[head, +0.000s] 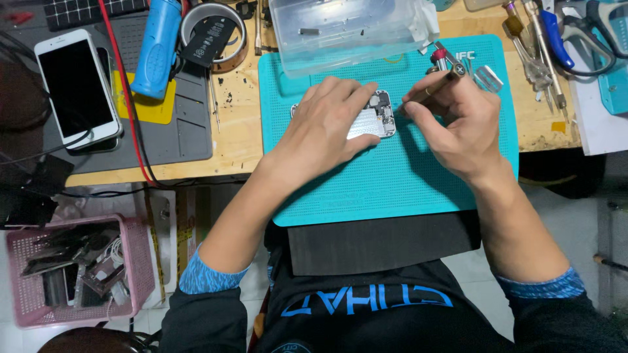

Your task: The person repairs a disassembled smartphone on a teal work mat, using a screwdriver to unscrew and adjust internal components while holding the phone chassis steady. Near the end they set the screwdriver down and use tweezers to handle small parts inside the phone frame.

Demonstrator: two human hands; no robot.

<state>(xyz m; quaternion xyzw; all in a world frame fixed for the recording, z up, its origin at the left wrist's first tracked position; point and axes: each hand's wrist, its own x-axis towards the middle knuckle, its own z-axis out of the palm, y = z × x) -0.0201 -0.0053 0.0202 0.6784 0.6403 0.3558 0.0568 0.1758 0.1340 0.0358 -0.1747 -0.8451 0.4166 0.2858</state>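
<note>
Right now the left hand (325, 124) lies flat over an opened phone (378, 115), fingers pressed together along its top and pinning it to the teal mat (392, 183). Only the phone's right end shows, bare circuitry and a pale panel, sitting near the mat's far edge, about midway along it. Over comes the right hand (458, 124), fingers pinching a slim tool (439, 82), tip angled down just beside the phone's right end; whether the tip touches cannot be told. Wrist resting on the mat, knuckles curled.

Around them: a clear plastic box (347, 29) sits at the mat's far edge, just beyond the phone. To the right of it, a small pack of metal bits (487, 77) lies on the mat's far right corner. Further right, tweezers and pliers (543, 52) are heaped on the wooden surface (235, 140). Over at the left end of the surface, a grey mat (190, 124) carries a white phone (77, 88), screen dark, with a blue cylinder tool (156, 47) and a tape roll (214, 31) beside it, and a red cable (127, 104) running across. Down off the surface, low left, a pink basket (23, 307) holds old parts.
</note>
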